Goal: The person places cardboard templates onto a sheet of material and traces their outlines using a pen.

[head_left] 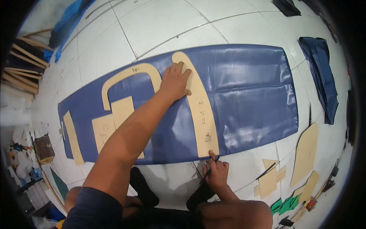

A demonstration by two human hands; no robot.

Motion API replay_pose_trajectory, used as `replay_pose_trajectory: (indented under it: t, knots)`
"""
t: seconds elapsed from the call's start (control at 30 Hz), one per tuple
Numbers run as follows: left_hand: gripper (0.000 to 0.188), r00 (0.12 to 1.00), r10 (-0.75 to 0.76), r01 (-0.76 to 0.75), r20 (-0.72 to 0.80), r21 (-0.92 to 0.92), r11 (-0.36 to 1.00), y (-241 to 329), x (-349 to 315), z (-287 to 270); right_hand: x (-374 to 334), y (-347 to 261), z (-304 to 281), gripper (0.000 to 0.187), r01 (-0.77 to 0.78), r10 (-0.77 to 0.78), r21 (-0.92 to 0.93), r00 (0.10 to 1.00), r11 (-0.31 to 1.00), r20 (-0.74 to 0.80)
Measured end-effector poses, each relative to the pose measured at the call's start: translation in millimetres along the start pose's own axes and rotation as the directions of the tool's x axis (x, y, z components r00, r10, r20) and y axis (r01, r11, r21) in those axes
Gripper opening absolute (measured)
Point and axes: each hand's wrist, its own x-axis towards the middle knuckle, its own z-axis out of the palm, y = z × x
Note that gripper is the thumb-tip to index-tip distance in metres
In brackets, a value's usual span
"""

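A long curved tan card pattern piece (pixel 199 110) with handwriting on it lies on a dark blue, glossy sheet (pixel 251 91). My left hand (pixel 176 81) rests flat on the upper part of this piece, fingers stretched out, holding nothing. At its near end, by the sheet's edge, my right hand (pixel 218 174) is closed round a thin dark pen-like stick (pixel 207 174). One finger of that hand touches the pattern's lower end. Left of it lie a hook-shaped card pattern (pixel 127 72), squarish card patterns (pixel 122 109) and a narrow strip (pixel 74 139), partly behind my left forearm.
White tiles (pixel 167 23) form the floor. To the right lie a folded dark blue sheet (pixel 320 72), more card patterns (pixel 305 152), a thin black tool (pixel 266 171) and green scraps (pixel 286 205). Wooden sticks (pixel 23 70) and a dark block (pixel 44 149) are at left.
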Motion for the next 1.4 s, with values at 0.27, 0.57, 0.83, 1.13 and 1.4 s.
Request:
replay_pose_trajectory:
  t: [0.27,0.57,0.83,1.13,1.4]
  knots:
    - [0.053,0.995,0.093,-0.081,0.045,-0.217,0.973,5,-8,13,12,-1,-5,0.03,0.091,-0.09,0.008,0.993,0.996,-0.08]
    - [0.047,0.958,0.074,-0.02,0.277,-0.195,0.981,9,0,-14,34,-7,-38,0.032,0.137,-0.136,-0.033,0.989,0.99,0.052]
    - [0.051,0.86,0.185,-0.105,0.476,-0.191,0.976,-11,44,-26,166,-7,-78,0.025,0.098,-0.019,0.472,0.985,0.876,-0.169]
    - [0.055,0.844,0.167,-0.021,0.51,-0.28,0.96,-24,76,-27,283,-26,-43,0.029,0.112,-0.063,0.589,0.993,0.8,-0.103]
    - [0.045,0.761,0.312,-0.211,0.569,-0.238,0.948,-37,88,-26,320,-37,-29,0.027,0.261,-0.177,0.451,0.959,0.854,-0.219]
